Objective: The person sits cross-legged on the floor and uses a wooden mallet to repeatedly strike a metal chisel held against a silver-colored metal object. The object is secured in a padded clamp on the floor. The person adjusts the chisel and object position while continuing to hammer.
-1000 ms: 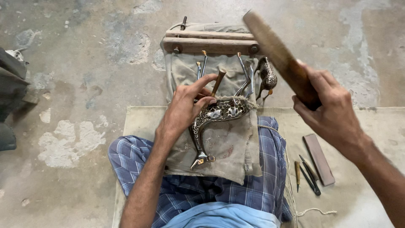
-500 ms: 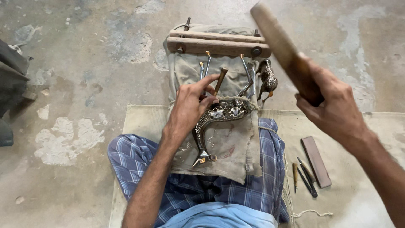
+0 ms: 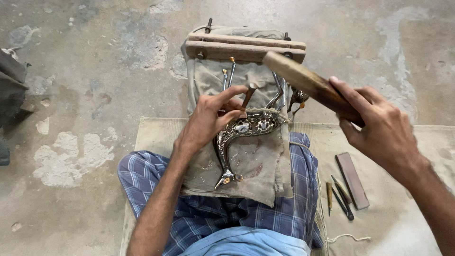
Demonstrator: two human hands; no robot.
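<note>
An ornate silver metal animal figure (image 3: 244, 130) lies on a khaki cloth (image 3: 258, 166) over my lap. My left hand (image 3: 213, 118) rests on the figure and pinches a small wooden-handled chisel (image 3: 248, 96) upright against it. My right hand (image 3: 379, 125) grips a wooden mallet (image 3: 303, 80), whose head is down near the chisel's top. The figure's thin legs (image 3: 279, 90) point away from me toward a wooden clamp.
A wooden clamp of two bars (image 3: 244, 47) holds the cloth's far end. A dark sharpening stone (image 3: 353, 180) and several small chisels (image 3: 339, 196) lie on the mat (image 3: 393, 223) at my right. Concrete floor surrounds the mat; a dark object (image 3: 12, 90) sits at the left edge.
The mallet has swung down from its raised position toward the chisel's top. My left hand has stayed on the chisel and the figure.
</note>
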